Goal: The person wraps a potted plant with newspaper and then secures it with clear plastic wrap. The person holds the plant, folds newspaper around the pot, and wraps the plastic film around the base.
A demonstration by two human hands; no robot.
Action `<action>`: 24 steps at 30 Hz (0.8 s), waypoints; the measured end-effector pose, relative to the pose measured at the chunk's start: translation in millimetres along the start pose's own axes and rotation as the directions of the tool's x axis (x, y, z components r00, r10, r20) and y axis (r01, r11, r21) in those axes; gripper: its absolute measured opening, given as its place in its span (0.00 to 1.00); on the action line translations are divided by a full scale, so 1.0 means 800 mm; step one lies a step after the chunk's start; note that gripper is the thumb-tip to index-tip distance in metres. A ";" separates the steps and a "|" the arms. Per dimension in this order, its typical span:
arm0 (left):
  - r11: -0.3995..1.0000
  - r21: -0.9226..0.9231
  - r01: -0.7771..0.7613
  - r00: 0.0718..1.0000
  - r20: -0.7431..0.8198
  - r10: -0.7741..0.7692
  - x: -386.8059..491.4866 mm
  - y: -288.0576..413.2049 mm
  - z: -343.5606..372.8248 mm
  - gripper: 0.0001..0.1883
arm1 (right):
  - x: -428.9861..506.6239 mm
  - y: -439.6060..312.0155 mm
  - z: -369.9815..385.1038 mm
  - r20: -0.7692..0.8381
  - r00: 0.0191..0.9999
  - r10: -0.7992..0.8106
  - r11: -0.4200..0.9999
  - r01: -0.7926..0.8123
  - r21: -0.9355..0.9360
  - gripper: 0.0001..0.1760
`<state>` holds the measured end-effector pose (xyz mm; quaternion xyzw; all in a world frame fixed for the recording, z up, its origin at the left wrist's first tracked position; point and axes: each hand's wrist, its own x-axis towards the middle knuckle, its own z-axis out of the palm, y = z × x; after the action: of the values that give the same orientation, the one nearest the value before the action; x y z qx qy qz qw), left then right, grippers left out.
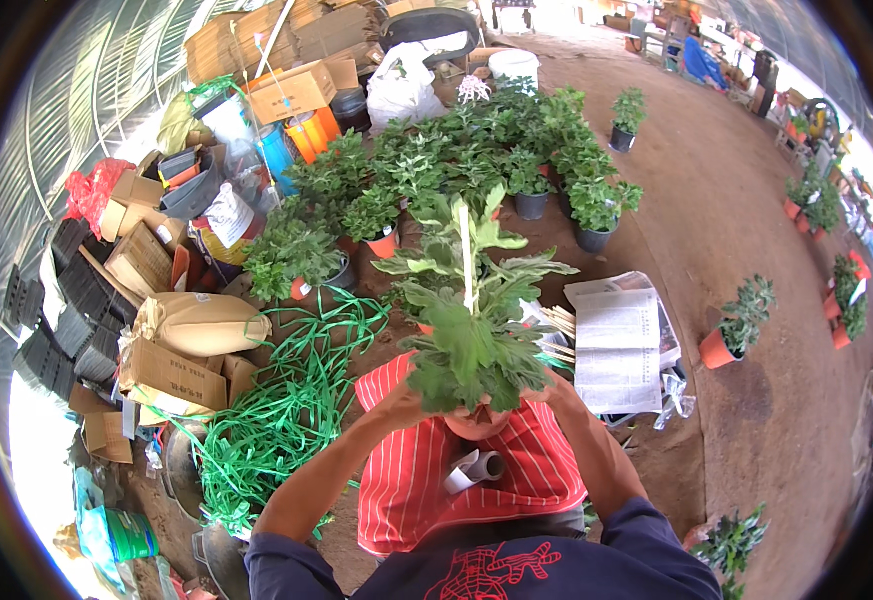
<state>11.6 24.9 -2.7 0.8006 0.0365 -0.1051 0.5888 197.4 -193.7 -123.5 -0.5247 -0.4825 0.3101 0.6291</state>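
A potted leafy plant (474, 330) stands upright close before me, with a pale stake (468, 259) rising among its leaves. Below the foliage, part of its reddish pot (479, 424) shows between my knees. My left hand (409, 401) reaches in at the plant's left side, and my right hand (549, 391) comes in from the right. Leaves hide the fingers of both, so their grip is not visible. A red striped apron (406, 480) covers my lap. On it lies a white roll of paper or film (474, 470).
Green plastic ribbon (279, 420) lies tangled on the left, beside cardboard boxes (174, 379). Many potted plants (451, 150) crowd ahead. At right, newspaper (618, 345) covers a plastic container beside thin sticks (561, 322). A tilted potted plant (721, 346) rests on the soil floor further right.
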 end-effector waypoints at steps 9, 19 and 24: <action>0.949 -0.173 -0.264 0.963 -0.106 0.249 0.023 -0.004 0.026 0.22 | 0.009 -0.064 0.003 -0.083 0.975 0.205 0.976 -0.210 -0.060 0.41; 0.938 -0.164 -0.304 0.938 -0.223 0.265 0.032 -0.010 0.035 0.22 | 0.017 -0.079 0.005 -0.071 0.926 0.371 0.926 -0.363 0.098 0.45; 0.868 -0.296 -0.397 0.910 -0.251 0.331 0.051 -0.012 0.033 0.30 | 0.015 -0.083 0.007 -0.117 0.948 0.297 0.942 -0.270 0.199 0.46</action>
<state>46.2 0.0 -27.5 0.6851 -0.0416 0.0938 0.7212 188.8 -197.9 -56.2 -0.5509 -0.3245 0.4009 0.6561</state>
